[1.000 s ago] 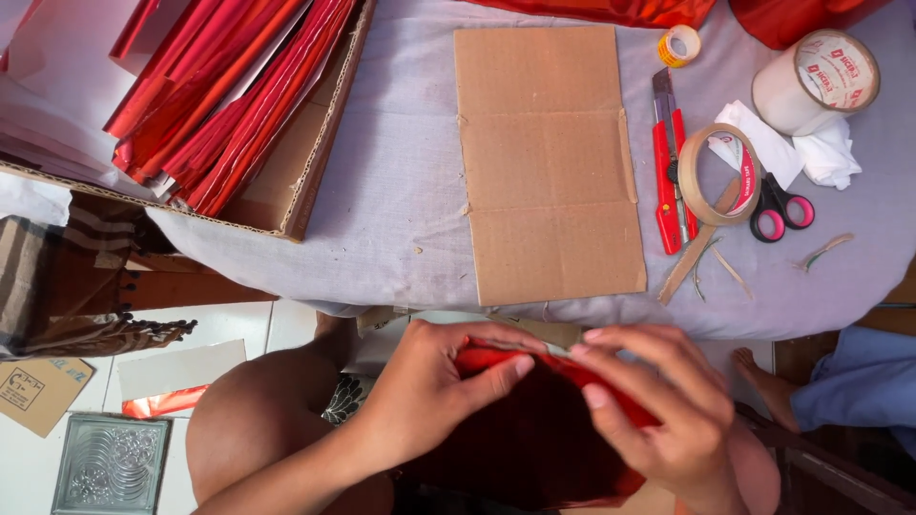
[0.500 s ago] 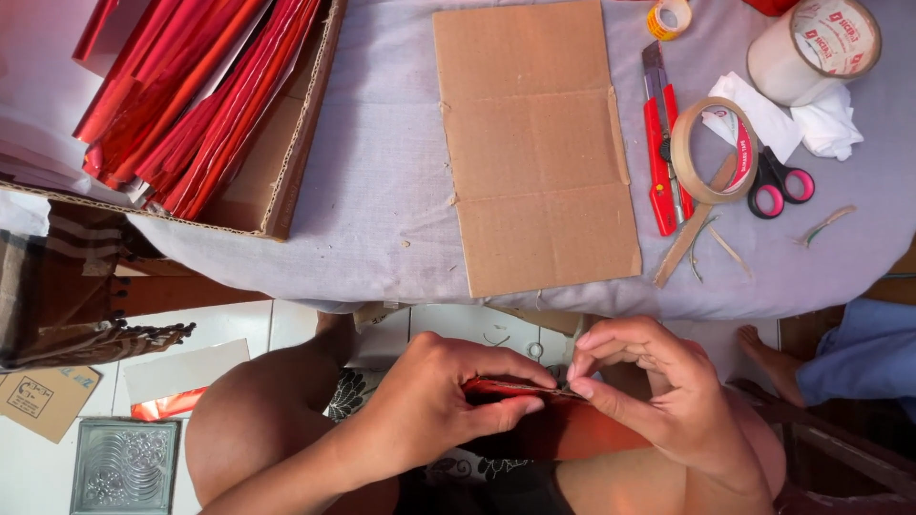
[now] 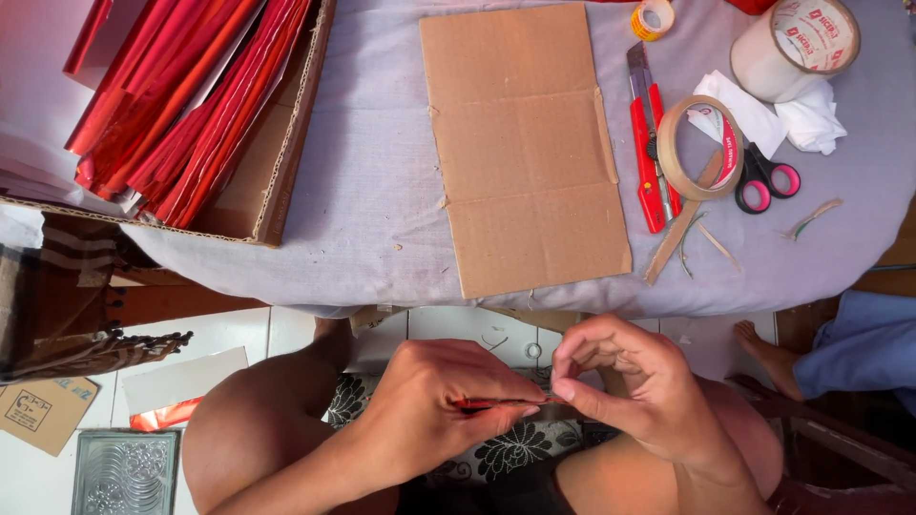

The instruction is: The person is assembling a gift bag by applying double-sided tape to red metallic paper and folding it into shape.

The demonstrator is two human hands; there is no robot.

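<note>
With my left hand [image 3: 434, 405] and right hand [image 3: 634, 386] each in a narrow grip pinching the red strip [image 3: 496, 404], I fear uneven pulling could tear it.

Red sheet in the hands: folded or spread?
Folded: the red sheet shows only as a thin edge-on strip, pinched between left hand and right hand.

Head camera looks straight down (close) over the lap and table [image 3: 382, 219].
</note>
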